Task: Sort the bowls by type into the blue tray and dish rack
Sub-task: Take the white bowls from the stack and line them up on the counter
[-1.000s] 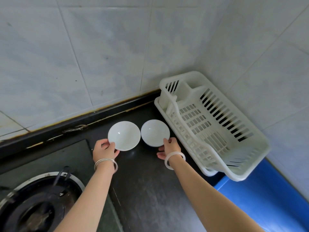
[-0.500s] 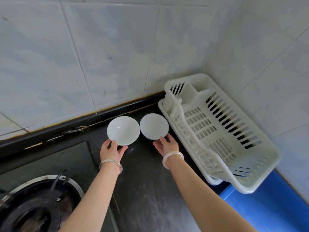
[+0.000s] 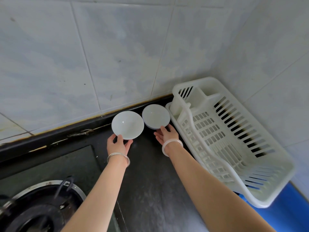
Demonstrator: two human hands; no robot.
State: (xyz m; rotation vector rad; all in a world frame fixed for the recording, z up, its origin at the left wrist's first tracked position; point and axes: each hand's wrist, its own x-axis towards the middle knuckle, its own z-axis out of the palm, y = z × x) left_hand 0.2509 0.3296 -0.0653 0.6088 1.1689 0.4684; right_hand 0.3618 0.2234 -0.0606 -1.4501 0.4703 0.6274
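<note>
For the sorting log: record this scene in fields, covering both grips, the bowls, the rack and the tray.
left grip: pinches near rim of left bowl, thumb on top
right grip: fingers straight, touching near side of right bowl
bowls: white, side by side, left of rack
rack: white, no bowls in it, near end over tray
tray: blue, partly under rack, no bowls showing
burner: lower left

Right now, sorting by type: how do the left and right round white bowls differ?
The left white bowl looks wider than the right white bowl. The right bowl's outside looks lavender, the left bowl's paler. The left hand pinches the left bowl's rim; the right hand only touches the right bowl. Both are empty, glossy.
</note>
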